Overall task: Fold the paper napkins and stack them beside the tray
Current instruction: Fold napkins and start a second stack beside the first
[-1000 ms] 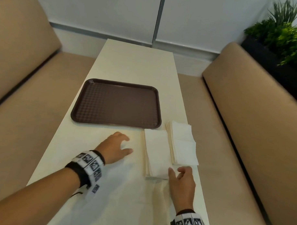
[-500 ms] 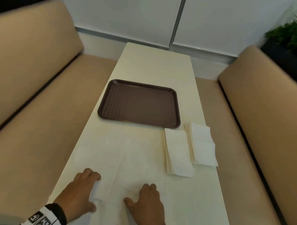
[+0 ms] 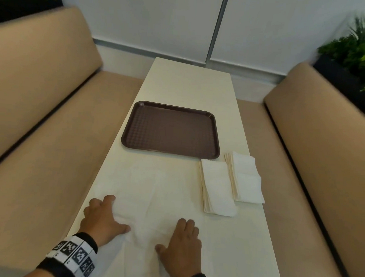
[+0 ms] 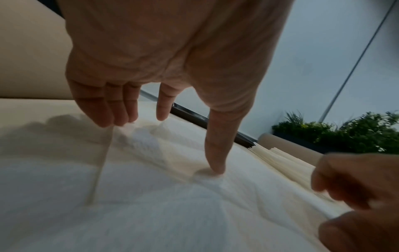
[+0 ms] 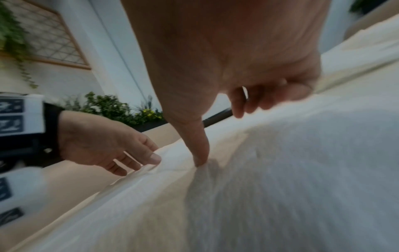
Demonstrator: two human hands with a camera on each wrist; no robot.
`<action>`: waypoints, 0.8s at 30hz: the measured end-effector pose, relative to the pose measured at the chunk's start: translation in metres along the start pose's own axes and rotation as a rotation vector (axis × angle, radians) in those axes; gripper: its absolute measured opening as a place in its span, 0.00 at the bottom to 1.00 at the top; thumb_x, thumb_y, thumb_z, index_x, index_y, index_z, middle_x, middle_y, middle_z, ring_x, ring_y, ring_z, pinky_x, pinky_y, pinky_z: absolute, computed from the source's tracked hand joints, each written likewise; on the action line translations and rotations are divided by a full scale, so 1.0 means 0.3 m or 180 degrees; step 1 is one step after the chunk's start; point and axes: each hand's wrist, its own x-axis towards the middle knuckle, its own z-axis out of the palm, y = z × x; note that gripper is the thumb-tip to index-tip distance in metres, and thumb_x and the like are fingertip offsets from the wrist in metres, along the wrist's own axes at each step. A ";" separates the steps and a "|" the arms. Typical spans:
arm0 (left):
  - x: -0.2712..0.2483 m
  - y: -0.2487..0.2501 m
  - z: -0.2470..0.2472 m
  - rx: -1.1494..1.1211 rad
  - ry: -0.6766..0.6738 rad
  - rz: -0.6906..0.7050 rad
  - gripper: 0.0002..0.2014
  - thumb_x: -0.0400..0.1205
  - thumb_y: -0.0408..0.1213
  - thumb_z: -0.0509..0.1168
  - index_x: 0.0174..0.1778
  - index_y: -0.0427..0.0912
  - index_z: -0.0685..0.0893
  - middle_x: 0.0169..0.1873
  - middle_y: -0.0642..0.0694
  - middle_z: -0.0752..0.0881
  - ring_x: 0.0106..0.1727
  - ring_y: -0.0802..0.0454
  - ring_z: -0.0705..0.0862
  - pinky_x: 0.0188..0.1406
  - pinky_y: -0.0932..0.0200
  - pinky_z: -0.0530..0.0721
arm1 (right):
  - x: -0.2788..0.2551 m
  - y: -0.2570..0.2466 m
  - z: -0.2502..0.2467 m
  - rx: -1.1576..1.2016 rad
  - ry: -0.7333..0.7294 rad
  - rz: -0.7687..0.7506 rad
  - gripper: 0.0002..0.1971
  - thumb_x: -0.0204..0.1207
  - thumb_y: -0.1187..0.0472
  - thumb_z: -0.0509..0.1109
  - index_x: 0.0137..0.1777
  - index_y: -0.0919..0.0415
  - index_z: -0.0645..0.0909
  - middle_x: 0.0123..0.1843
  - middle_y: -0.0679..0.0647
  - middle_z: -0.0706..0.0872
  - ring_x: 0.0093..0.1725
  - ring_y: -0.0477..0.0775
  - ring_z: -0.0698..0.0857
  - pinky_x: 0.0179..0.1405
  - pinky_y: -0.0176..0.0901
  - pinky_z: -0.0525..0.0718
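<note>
From above, a person's left hand (image 3: 101, 222) and right hand (image 3: 181, 244) press flat on an unfolded white paper napkin (image 3: 148, 199) spread on the cream desk (image 3: 189, 84), near a brown plastic tray (image 3: 171, 129) and two stacks of folded white napkins (image 3: 217, 187) just beside it. At the left wrist, straight fingers (image 4: 215, 153) touch the sheet. At the right wrist, loosely spread fingers (image 5: 199, 146) rest on it, holding nothing.

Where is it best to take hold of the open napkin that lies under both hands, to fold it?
Probably its near edge, one corner per hand. The open napkin lies flat on the table, so the left hand and right hand should pinch from the near side and lift towards the tray.
</note>
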 end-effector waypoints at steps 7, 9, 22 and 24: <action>0.022 0.021 -0.010 -0.0280 0.0057 -0.0267 0.53 0.65 0.54 0.83 0.81 0.43 0.61 0.72 0.39 0.69 0.70 0.39 0.75 0.64 0.47 0.80 | -0.003 -0.014 0.036 -0.0269 -0.0680 -0.0810 0.36 0.64 0.52 0.66 0.76 0.48 0.69 0.85 0.51 0.69 0.80 0.67 0.72 0.65 0.65 0.79; 0.032 0.022 -0.013 -0.0374 -0.0019 -0.0306 0.50 0.67 0.51 0.83 0.79 0.40 0.63 0.71 0.38 0.74 0.68 0.39 0.79 0.59 0.51 0.80 | -0.003 -0.017 0.023 -0.0455 -0.0721 -0.0829 0.36 0.71 0.53 0.63 0.81 0.48 0.63 0.89 0.50 0.60 0.86 0.65 0.61 0.74 0.66 0.71; 0.036 0.028 -0.033 -0.0352 -0.0067 0.0099 0.26 0.77 0.36 0.74 0.29 0.45 0.58 0.28 0.48 0.59 0.29 0.51 0.59 0.29 0.57 0.58 | 0.016 -0.011 0.046 -0.0390 -0.0430 -0.0780 0.39 0.42 0.42 0.75 0.60 0.43 0.81 0.65 0.46 0.87 0.57 0.56 0.90 0.36 0.50 0.89; 0.029 0.033 -0.036 -0.0415 0.0043 0.0184 0.25 0.77 0.37 0.73 0.29 0.44 0.59 0.29 0.48 0.61 0.29 0.51 0.59 0.28 0.57 0.58 | 0.015 -0.011 0.046 -0.0425 -0.0373 -0.0817 0.39 0.41 0.41 0.75 0.60 0.42 0.81 0.65 0.45 0.88 0.57 0.55 0.91 0.35 0.49 0.89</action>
